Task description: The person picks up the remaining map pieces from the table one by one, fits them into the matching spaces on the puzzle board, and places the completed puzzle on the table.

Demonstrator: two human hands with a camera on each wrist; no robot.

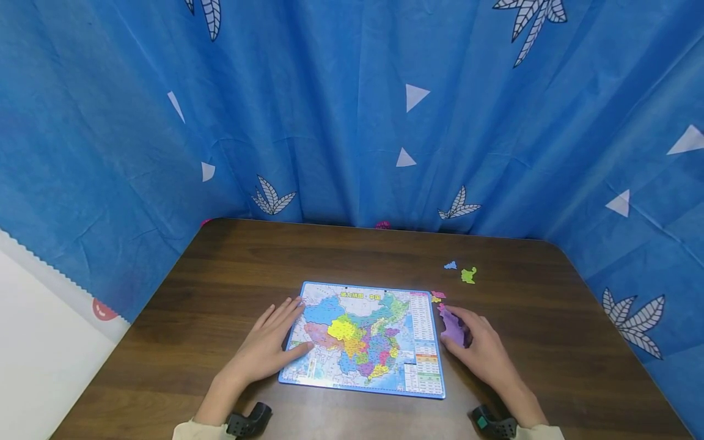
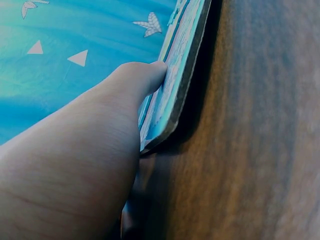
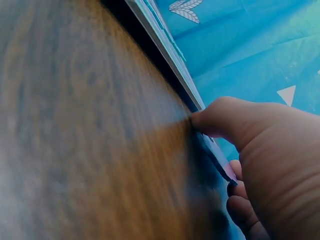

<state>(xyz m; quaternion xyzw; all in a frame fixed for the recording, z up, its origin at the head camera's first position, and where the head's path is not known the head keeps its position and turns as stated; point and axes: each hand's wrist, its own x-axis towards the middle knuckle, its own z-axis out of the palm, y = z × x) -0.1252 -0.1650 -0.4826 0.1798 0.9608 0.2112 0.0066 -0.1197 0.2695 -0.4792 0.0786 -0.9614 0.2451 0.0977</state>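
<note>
A map puzzle board with a blue border and a multicoloured map lies on the table. My left hand rests at its left edge with fingers extended. Its thumb touches the board's face, seen also in the left wrist view. Just off the right edge, my right hand holds a purple puzzle piece between thumb and fingers. In the right wrist view the piece appears edge-on, with the thumb at its near end and fingertips at the other.
Small pink and yellow pieces lie by the board's upper right edge. Farther back are a blue piece and a green piece. A blue patterned curtain hangs behind the dark wooden table.
</note>
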